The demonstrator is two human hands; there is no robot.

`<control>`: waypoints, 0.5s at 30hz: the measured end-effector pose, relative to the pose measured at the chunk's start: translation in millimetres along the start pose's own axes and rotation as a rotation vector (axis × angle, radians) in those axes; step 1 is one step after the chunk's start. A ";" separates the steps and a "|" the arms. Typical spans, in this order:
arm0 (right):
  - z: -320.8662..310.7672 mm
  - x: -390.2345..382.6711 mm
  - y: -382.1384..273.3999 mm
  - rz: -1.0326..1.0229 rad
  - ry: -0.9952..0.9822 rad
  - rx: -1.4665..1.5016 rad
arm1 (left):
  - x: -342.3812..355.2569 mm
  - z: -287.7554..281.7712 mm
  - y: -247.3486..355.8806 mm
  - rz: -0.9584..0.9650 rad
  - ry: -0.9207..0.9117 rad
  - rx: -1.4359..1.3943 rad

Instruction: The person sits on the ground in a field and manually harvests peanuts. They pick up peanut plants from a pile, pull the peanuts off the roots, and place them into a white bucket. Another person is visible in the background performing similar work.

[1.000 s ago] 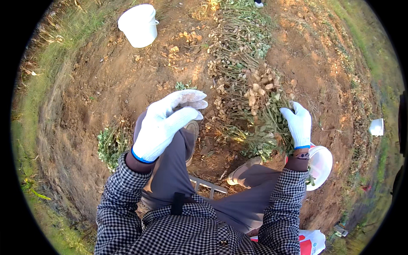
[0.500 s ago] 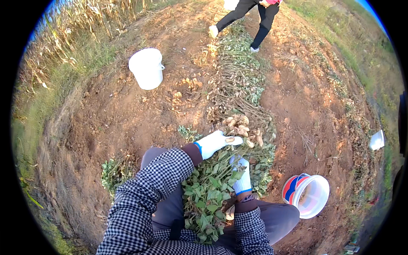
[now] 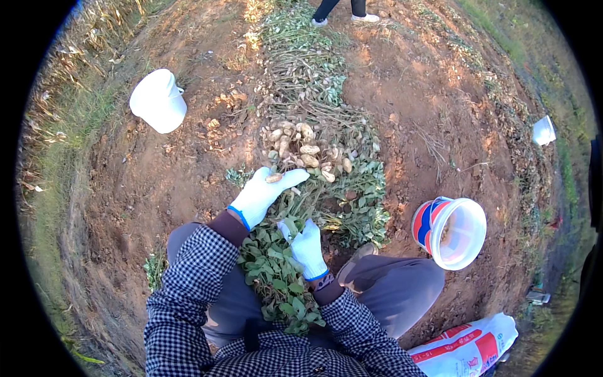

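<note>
My gloved left hand (image 3: 259, 195) grips the peanut plant just below a cluster of pale pods (image 3: 294, 144), its thumb reaching toward them. My gloved right hand (image 3: 304, 248), lower and to the right, is closed round the same plant's stems, its fingertips partly hidden. The plant's leafy end (image 3: 279, 276) hangs over my lap between my knees. Beyond the pods a row of uprooted plants (image 3: 304, 81) lies on the soil, running away from me.
White buckets stand at the upper left (image 3: 157, 100) and far right (image 3: 543, 131). A red-and-blue striped bucket (image 3: 449, 234) is beside my right knee. A printed sack (image 3: 465, 349) lies at the lower right. Another person's legs (image 3: 359, 7) show at the top. Dry cornstalks (image 3: 69, 75) edge the left.
My left hand, open a second ago, has closed on the plant. The plant has swung across my lap. The other person has shifted rightward along the row's edge, and my view has moved.
</note>
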State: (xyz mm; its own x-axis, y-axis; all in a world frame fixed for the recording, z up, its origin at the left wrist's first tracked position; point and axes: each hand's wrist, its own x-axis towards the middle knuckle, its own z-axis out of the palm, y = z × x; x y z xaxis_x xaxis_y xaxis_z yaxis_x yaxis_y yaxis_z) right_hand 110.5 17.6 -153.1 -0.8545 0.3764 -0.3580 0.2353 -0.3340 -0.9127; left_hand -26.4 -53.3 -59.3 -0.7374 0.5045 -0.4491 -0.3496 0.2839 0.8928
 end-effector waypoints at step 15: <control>-105.1 27.8 143.2 0.431 0.604 0.394 | 9.1 -39.1 -13.5 0.273 0.019 -0.001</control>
State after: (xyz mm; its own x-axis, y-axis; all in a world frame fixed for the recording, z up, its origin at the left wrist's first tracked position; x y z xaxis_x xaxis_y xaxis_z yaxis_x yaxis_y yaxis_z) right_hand 169.1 71.1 -314.5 -0.3062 0.5071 -0.8057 0.2091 -0.7898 -0.5765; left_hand -51.0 -84.4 -74.2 -0.8150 0.5472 -0.1909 -0.1365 0.1389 0.9809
